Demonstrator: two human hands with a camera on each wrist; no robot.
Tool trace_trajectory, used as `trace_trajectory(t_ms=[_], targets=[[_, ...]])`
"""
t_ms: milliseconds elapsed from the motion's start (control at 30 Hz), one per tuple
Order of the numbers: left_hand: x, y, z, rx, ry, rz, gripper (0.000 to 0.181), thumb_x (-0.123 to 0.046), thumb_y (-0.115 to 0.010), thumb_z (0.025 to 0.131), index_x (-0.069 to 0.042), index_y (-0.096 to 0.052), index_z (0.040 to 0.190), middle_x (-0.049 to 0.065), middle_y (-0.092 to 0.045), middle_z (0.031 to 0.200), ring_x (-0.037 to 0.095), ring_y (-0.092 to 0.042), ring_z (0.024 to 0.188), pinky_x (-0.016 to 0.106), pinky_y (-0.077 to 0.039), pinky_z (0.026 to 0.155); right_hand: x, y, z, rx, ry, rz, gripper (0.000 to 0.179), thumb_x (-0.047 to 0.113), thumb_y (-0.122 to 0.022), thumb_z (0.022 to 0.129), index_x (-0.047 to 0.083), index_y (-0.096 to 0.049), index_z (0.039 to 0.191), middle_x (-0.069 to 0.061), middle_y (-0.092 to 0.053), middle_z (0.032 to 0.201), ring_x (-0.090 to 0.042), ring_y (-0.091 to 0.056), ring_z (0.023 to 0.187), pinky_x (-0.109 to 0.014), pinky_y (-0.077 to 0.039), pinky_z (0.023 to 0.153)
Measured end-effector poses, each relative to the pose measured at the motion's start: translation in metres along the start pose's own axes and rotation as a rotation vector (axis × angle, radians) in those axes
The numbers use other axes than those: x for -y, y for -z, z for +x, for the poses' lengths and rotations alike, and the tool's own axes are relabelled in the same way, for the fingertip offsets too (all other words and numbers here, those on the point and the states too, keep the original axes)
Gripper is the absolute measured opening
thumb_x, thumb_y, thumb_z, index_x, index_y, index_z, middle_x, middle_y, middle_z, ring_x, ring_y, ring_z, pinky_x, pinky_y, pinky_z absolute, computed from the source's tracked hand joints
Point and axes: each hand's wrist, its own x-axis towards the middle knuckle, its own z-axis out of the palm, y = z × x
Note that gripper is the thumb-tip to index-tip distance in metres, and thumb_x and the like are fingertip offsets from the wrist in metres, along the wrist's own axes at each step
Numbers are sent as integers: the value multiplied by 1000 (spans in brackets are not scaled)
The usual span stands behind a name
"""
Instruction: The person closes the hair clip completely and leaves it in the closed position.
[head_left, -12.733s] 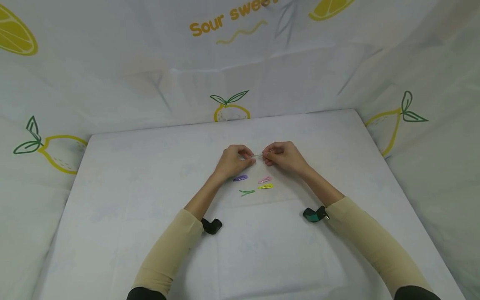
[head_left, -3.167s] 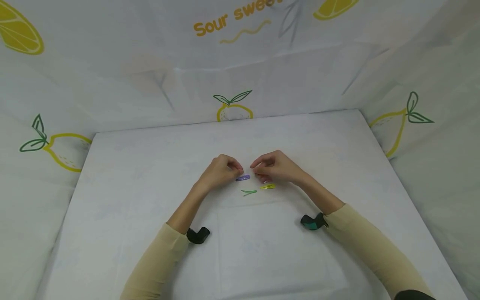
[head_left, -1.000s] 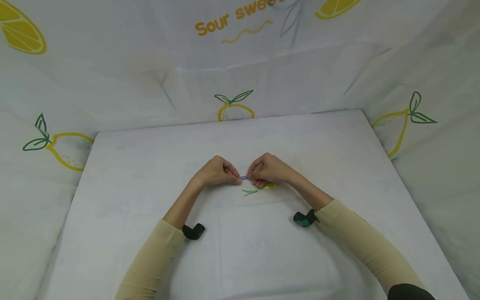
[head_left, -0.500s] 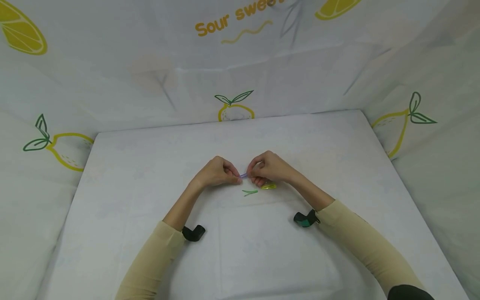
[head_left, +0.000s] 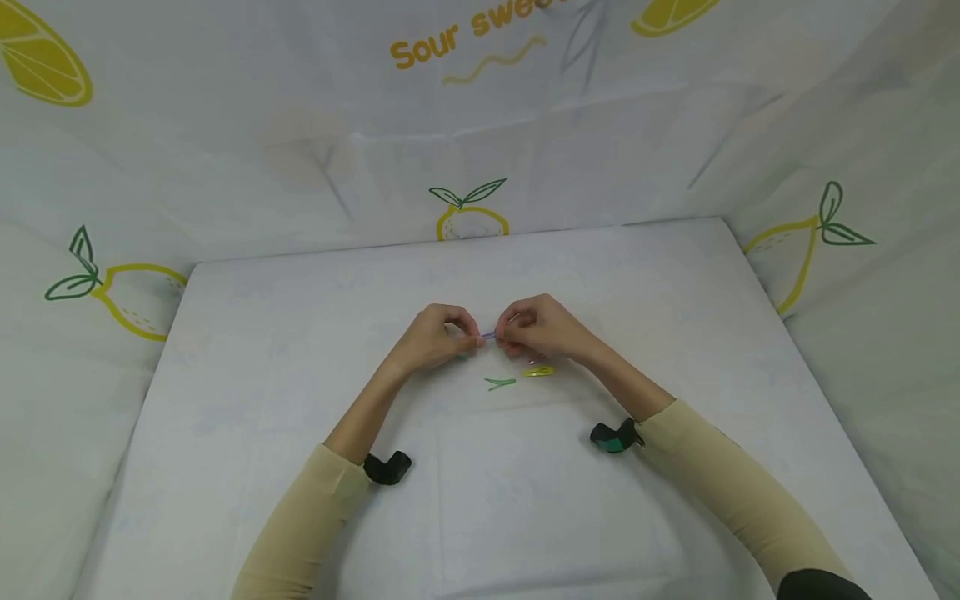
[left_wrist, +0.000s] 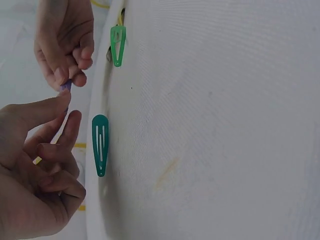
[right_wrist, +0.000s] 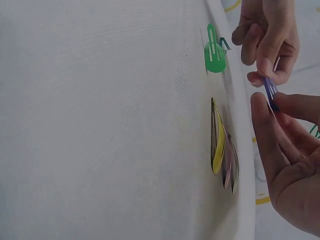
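Head view: two hands meet above the middle of a white table (head_left: 300,500), sleeves in beige.
Purple hair clip (head_left: 488,336): held in the air between both hands, lifted off the table — only a short stretch of it shows between the fingertips.
Left hand (head_left: 435,337): fingers curled, thumb and forefinger pinching the clip's left end; the left wrist view shows the purple tip (left_wrist: 65,86) caught between the two hands.
Right hand (head_left: 542,327): fingers curled, pinching the clip's right end; in the right wrist view the clip (right_wrist: 270,92) runs from this thumb to the other hand's fingertips.
Yellow clip (head_left: 537,372): flat on the table, just nearer the person than the purple hair clip and a little to its right, partly under the right hand.
Pink clip (right_wrist: 228,167): seen only in the right wrist view, lying right against the yellow clip (right_wrist: 217,142).
Green clip (head_left: 498,383): on the table below the purple hair clip, left of the yellow one — apart from both hands.
Backdrop: white cloth printed with lemons (head_left: 468,221) behind the table.
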Motion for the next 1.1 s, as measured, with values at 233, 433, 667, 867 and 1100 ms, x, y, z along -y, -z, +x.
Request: trace_trajectory(t_ms=[233,433,667,867,1100], targets=[[-4,-4,1,-78,-49,-13,6,-17,-81,94,-12,-78,92,4,-78,94,9,-50,62,25,-42,63,0,-2,0,-61,43,38,12,7,-68,100,0,-77,103,-19,-81,92,-29,-81,79,-33,-66,72],[-8,-9,2,-107,-56,-40,4,-14,-79,91,-10,-80,92,1,-74,82,9,-51,59,23,-42,57,1,-3,-3,-83,27,32,13,13,-76,99,0,-76,98,-17,-82,89,-26,-81,77,-30,-62,64],[-9,-13,0,-100,-27,-58,6,-12,-79,88,-8,-80,92,-2,-71,77,10,-53,62,23,-40,57,0,-3,-5,-78,26,5,13,13,-78,98,1,-75,96,-14,-82,87,-26,-81,76,-32,-61,59],[-7,-13,-1,-79,-11,-54,6,-12,-80,90,-7,-81,92,1,-73,77,9,-53,63,23,-40,58,-1,-5,-5,-74,39,0,11,13,-78,97,2,-75,94,-13,-82,85,-27,-80,75,-32,-60,58],[-6,-12,-1,-53,-2,-66,4,-9,-78,90,-8,-81,90,1,-72,75,9,-54,64,22,-40,59,-4,-9,-5,-83,64,-3,9,10,-76,97,2,-75,93,-13,-81,84,-26,-79,73,-29,-58,57]])
